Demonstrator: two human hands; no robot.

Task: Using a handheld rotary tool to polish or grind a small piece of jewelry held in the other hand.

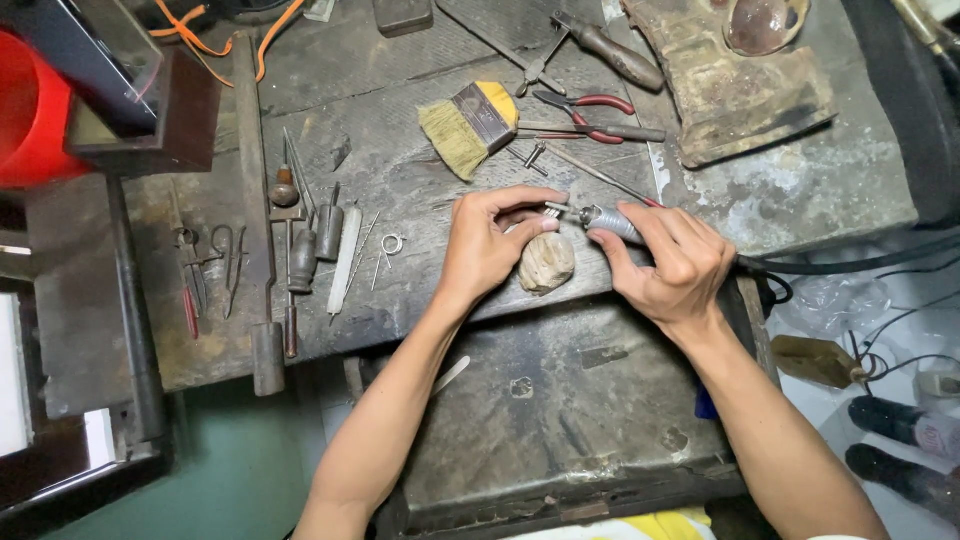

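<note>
The left hand [487, 245] pinches a small piece, mostly hidden, over the pale wooden peg [546, 262] at the surface's [400, 180] edge; the right hand [672, 262] grips the rotary handpiece [606, 222], tip touching it; grinding looks underway; steadiness comes next.

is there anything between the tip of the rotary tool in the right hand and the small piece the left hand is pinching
Nothing visible. The right hand holds the grey metal rotary handpiece, its tip reaching the left hand fingertips; the pinched piece is too small to make out.
</note>
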